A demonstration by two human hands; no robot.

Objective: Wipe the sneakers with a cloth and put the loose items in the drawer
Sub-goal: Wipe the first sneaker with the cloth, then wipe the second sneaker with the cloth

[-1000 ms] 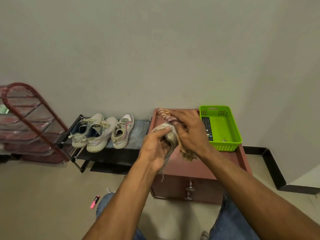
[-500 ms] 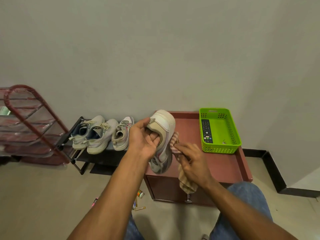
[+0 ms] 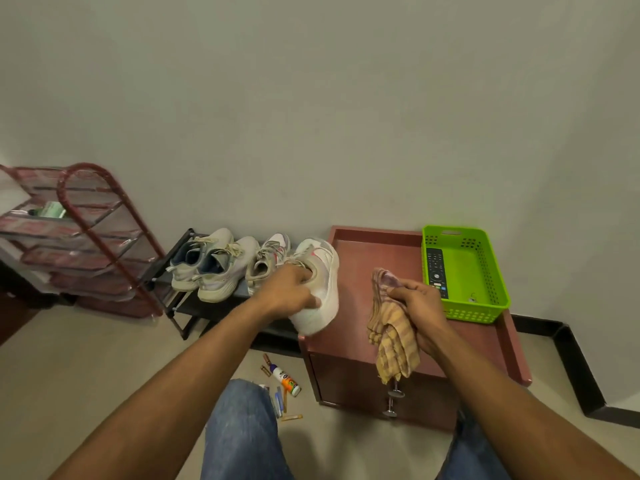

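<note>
My left hand [image 3: 287,292] grips a white sneaker [image 3: 320,282] by its collar, at the left edge of the red-brown cabinet top [image 3: 377,251], next to the low black shoe rack [image 3: 207,306]. Three more sneakers [image 3: 221,265] stand on that rack. My right hand [image 3: 419,306] holds a striped yellow-pink cloth [image 3: 393,336] bunched above the cabinet top, apart from the shoe. The cabinet's drawer front with metal knobs [image 3: 394,398] is closed. Loose items [image 3: 282,386], a small bottle, pens and batteries, lie on the floor beside the cabinet.
A green plastic basket [image 3: 485,299] with a black remote [image 3: 435,271] sits on the cabinet's right side. A red wire rack [image 3: 90,237] stands at the far left. My knees in jeans [image 3: 242,431] are at the bottom. A black skirting [image 3: 571,358] runs along the right wall.
My left hand has carried the sneaker left and down toward the rack. My right hand with the cloth has come off the shoe and moved right.
</note>
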